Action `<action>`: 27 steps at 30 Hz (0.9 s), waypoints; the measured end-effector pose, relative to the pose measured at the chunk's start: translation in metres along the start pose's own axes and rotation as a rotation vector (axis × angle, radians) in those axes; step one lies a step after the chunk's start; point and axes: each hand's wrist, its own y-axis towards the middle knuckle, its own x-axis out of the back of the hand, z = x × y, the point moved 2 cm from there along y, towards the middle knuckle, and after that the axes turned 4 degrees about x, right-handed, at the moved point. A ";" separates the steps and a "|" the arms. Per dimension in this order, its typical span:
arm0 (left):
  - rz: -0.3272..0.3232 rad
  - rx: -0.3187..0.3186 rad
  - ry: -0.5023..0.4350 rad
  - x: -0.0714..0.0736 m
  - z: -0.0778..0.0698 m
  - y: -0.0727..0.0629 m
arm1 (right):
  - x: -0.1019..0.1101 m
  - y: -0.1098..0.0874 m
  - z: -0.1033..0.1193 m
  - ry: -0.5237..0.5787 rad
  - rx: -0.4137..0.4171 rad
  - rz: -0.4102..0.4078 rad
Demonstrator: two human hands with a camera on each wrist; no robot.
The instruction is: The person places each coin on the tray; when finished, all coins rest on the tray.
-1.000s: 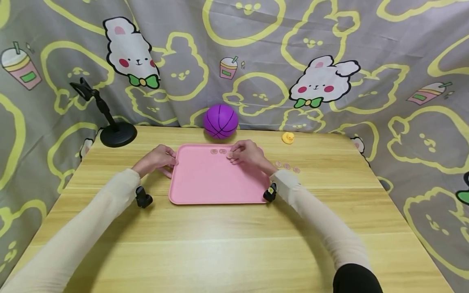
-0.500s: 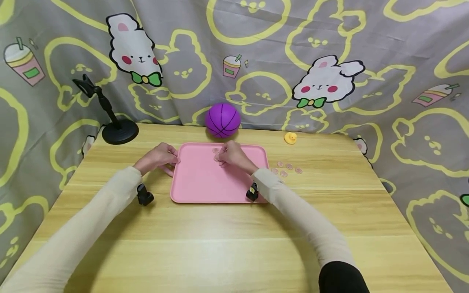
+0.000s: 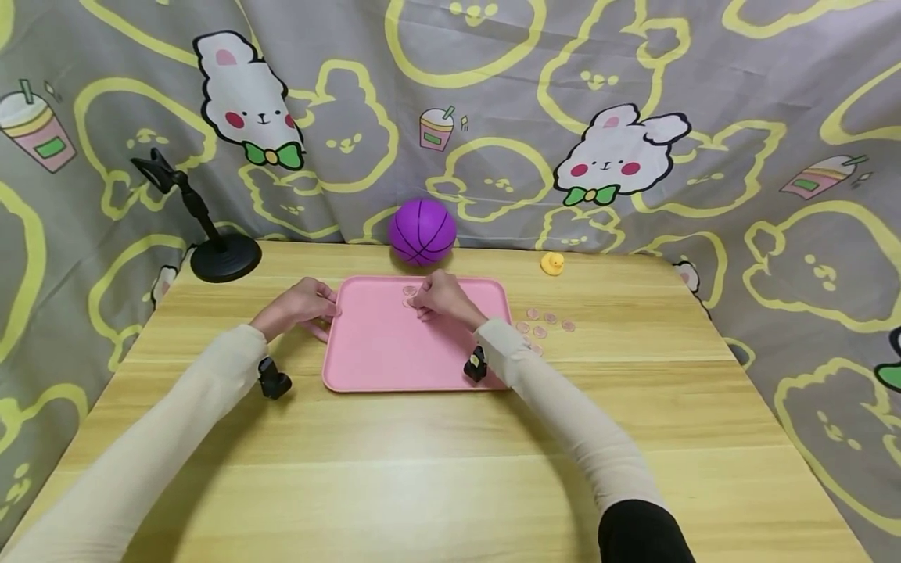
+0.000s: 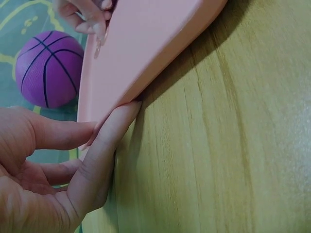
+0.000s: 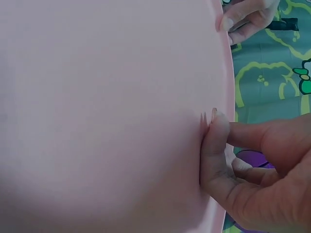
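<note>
Disc (image 5: pixel 214 115), thin, round and copper-pink, pinched in the right hand (image 3: pixel 443 297); pink rectangular tray (image 3: pixel 394 360) gripped by the left hand (image 3: pixel 301 305)

The right hand is nearly closed, thumb and forefinger tips together on the disc's edge, the other fingers bent behind. It is over the far half of the tray; whether the disc touches the tray's surface cannot be told. The left hand pinches the tray's left edge, thumb on the rim and forefinger along the outside.

The tray lies on a pale wood-grain table (image 3: pixel 436 493). One loose disc (image 3: pixel 410 291) lies on it near the far edge, just beside the pinched one. To the tray's right, at least six similar discs (image 3: pixel 550 318) are scattered on the table, the cream right sleeve (image 3: pixel 563 403) close against the group. Along the back stand one purple ball with black lines (image 3: pixel 423 232), one small yellow duck (image 3: pixel 552 264) and one black stand with a round base (image 3: pixel 225 258).

Marks on the discs are too small to read. Grey patterned cloth (image 3: pixel 486 109) behind carries three pink cups with straws.
</note>
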 end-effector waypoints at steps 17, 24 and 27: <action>0.016 -0.026 -0.021 -0.004 0.003 0.005 | 0.033 -0.006 -0.005 0.144 -0.026 0.028; 0.021 -0.028 -0.008 -0.001 0.005 0.001 | 0.073 -0.024 -0.015 0.145 0.031 0.019; 0.024 -0.032 -0.010 0.001 0.005 0.000 | 0.089 -0.030 -0.023 0.050 0.061 0.004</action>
